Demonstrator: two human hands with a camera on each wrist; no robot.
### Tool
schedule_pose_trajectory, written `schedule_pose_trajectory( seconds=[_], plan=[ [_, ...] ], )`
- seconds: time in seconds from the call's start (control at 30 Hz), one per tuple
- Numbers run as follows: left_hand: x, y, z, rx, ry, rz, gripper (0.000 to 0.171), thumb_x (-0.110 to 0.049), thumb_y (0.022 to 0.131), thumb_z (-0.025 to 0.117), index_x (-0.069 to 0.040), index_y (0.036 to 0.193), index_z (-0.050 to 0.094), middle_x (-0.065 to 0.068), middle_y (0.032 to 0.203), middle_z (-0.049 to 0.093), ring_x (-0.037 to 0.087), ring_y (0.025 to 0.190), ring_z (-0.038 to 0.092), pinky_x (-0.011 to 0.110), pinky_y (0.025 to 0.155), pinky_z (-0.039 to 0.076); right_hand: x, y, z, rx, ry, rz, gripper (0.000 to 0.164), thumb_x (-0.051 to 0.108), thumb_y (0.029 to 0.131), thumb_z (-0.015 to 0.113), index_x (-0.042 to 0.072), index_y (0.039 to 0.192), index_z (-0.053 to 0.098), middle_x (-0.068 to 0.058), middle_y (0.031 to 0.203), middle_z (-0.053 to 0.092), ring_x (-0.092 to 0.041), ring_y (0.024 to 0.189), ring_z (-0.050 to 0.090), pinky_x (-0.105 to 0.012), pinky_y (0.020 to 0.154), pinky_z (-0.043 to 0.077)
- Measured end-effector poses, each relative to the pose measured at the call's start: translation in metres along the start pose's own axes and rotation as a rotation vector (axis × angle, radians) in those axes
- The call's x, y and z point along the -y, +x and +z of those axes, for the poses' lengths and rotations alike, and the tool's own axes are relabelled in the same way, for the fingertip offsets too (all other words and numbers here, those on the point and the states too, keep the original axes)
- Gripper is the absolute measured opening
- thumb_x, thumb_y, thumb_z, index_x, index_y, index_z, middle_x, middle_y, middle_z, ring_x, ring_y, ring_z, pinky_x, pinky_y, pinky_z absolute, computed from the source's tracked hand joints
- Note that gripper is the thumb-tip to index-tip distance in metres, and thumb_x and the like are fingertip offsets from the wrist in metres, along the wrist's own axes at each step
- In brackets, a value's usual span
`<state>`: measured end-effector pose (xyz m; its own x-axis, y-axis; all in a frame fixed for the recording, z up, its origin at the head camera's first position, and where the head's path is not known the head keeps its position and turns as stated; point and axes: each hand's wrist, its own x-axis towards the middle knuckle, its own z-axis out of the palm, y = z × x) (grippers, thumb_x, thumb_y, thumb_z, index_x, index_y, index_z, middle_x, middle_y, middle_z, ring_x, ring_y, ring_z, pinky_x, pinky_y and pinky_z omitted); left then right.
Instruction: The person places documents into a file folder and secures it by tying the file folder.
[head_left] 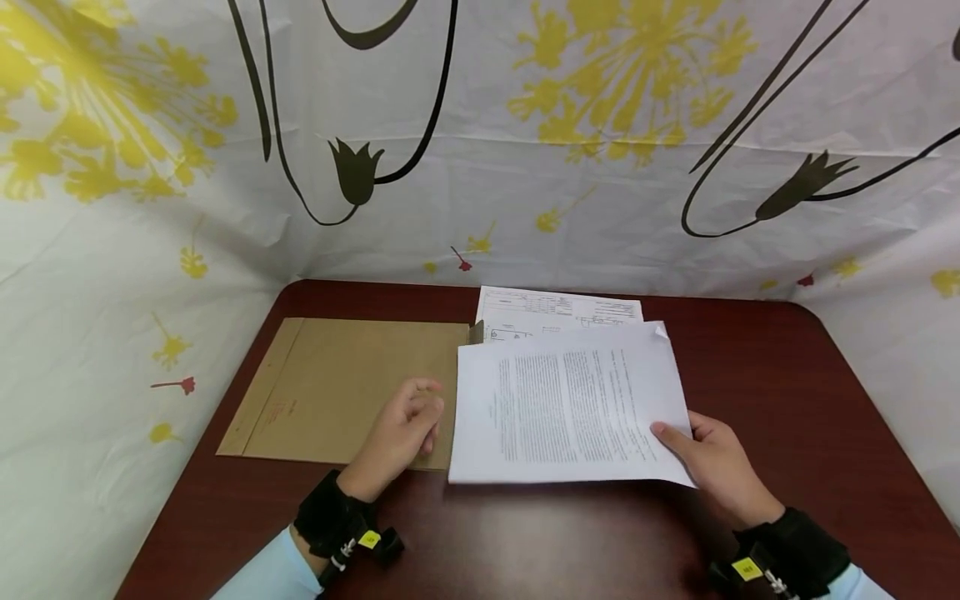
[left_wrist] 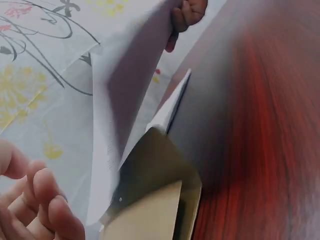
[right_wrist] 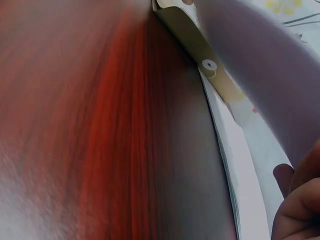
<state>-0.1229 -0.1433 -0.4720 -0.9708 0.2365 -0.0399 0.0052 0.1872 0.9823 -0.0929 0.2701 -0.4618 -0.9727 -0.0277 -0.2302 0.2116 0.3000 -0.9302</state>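
My right hand (head_left: pixel 720 467) grips the lower right edge of printed paper sheets (head_left: pixel 570 408), thumb on top. The sheets are raised above the table at an angle, as the left wrist view shows. Over the right part of a brown paper document envelope (head_left: pixel 360 375) hovers my left hand (head_left: pixel 405 425), fingers loosely curled and holding nothing. The envelope's flap (left_wrist: pixel 160 155) stands up at its right end, with a white round button (right_wrist: pixel 209 65) on it. Beneath the raised sheets lies a stack of papers (head_left: pixel 562 308) with tables and line drawings, partly hidden.
All of this is on a dark red wooden table (head_left: pixel 787 375) with rounded far corners. A white curtain (head_left: pixel 480 167) with yellow and dark plant patterns hangs behind and at both sides. Each wrist wears a black band with a small camera.
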Motion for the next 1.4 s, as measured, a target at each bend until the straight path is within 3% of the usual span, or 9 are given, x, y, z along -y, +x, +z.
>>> schedule_pose_trajectory(
  seconds=[0.1, 0.23, 0.33, 0.4, 0.6, 0.77, 0.93, 1.1, 1.4],
  plan=[
    [0.003, -0.001, -0.001, 0.011, 0.173, 0.056, 0.025, -0.023, 0.104, 0.056, -0.008, 0.122, 0.063, 0.005, 0.083, 0.064, 0.015, 0.071, 0.060, 0.028, 0.065, 0.051, -0.001, 0.002, -0.002, -0.024, -0.015, -0.013, 0.055, 0.032, 0.102, 0.060, -0.009, 0.137, 0.051, 0.000, 0.102, 0.077, -0.018, 0.086, 0.075, -0.035, 0.068, 0.060],
    [0.002, -0.004, 0.002, 0.054, 0.559, 0.185, 0.021, -0.029, 0.101, 0.061, -0.019, 0.117, 0.072, -0.005, 0.110, 0.068, 0.012, 0.103, 0.061, 0.034, 0.090, 0.050, -0.002, 0.005, -0.003, -0.037, -0.037, -0.031, 0.053, 0.029, 0.102, 0.059, -0.009, 0.138, 0.051, 0.001, 0.104, 0.076, -0.017, 0.086, 0.074, -0.035, 0.068, 0.060],
    [0.002, -0.005, 0.006, 0.111, 0.784, 0.243, 0.025, -0.033, 0.098, 0.063, -0.024, 0.120, 0.072, 0.001, 0.131, 0.061, 0.021, 0.125, 0.054, 0.044, 0.104, 0.044, 0.000, 0.007, -0.003, -0.048, -0.044, -0.030, 0.051, 0.028, 0.102, 0.059, -0.009, 0.138, 0.051, -0.002, 0.106, 0.076, -0.016, 0.087, 0.074, -0.035, 0.068, 0.060],
    [0.003, -0.005, 0.009, 0.142, 0.866, 0.239, 0.029, -0.035, 0.097, 0.064, -0.024, 0.122, 0.072, 0.008, 0.142, 0.054, 0.029, 0.134, 0.046, 0.050, 0.109, 0.039, 0.000, 0.008, -0.002, -0.055, -0.054, -0.022, 0.051, 0.027, 0.102, 0.059, -0.009, 0.138, 0.051, -0.005, 0.108, 0.075, -0.014, 0.086, 0.074, -0.034, 0.068, 0.059],
    [0.011, -0.004, 0.014, 0.143, 0.936, 0.179, 0.031, -0.034, 0.095, 0.068, -0.020, 0.122, 0.071, 0.022, 0.151, 0.042, 0.043, 0.142, 0.034, 0.056, 0.113, 0.032, 0.001, 0.009, -0.002, -0.053, -0.046, -0.016, 0.051, 0.025, 0.103, 0.059, -0.010, 0.138, 0.050, -0.007, 0.111, 0.074, -0.014, 0.087, 0.074, -0.034, 0.068, 0.059],
    [0.014, -0.002, 0.014, 0.123, 0.918, 0.179, 0.022, -0.034, 0.095, 0.069, -0.020, 0.112, 0.069, 0.021, 0.149, 0.043, 0.041, 0.141, 0.036, 0.053, 0.111, 0.037, 0.001, 0.009, -0.003, -0.043, -0.005, -0.014, 0.052, 0.024, 0.103, 0.058, -0.011, 0.140, 0.048, 0.002, 0.109, 0.074, -0.015, 0.090, 0.074, -0.034, 0.070, 0.060],
    [0.014, -0.001, 0.014, 0.113, 0.893, 0.163, 0.021, -0.034, 0.091, 0.074, -0.021, 0.106, 0.066, 0.020, 0.148, 0.043, 0.040, 0.139, 0.039, 0.050, 0.107, 0.041, 0.003, 0.011, -0.004, -0.036, -0.003, 0.009, 0.052, 0.024, 0.103, 0.058, -0.011, 0.140, 0.048, 0.002, 0.108, 0.075, -0.014, 0.090, 0.074, -0.033, 0.070, 0.060],
    [0.013, -0.001, 0.013, 0.106, 0.883, 0.162, 0.022, -0.034, 0.091, 0.073, -0.021, 0.107, 0.068, 0.019, 0.148, 0.044, 0.038, 0.139, 0.040, 0.049, 0.107, 0.042, 0.011, 0.018, -0.006, -0.006, 0.001, 0.027, 0.055, 0.026, 0.103, 0.058, -0.009, 0.142, 0.046, 0.001, 0.108, 0.075, -0.013, 0.091, 0.074, -0.033, 0.071, 0.059],
    [0.014, -0.005, 0.012, 0.113, 0.880, 0.205, 0.019, -0.033, 0.098, 0.064, -0.023, 0.111, 0.072, 0.017, 0.148, 0.047, 0.038, 0.140, 0.040, 0.051, 0.110, 0.040, 0.023, 0.034, -0.010, 0.046, 0.112, 0.033, 0.064, 0.030, 0.102, 0.059, -0.010, 0.147, 0.037, 0.008, 0.107, 0.074, -0.011, 0.094, 0.073, -0.029, 0.074, 0.059]
  ],
)
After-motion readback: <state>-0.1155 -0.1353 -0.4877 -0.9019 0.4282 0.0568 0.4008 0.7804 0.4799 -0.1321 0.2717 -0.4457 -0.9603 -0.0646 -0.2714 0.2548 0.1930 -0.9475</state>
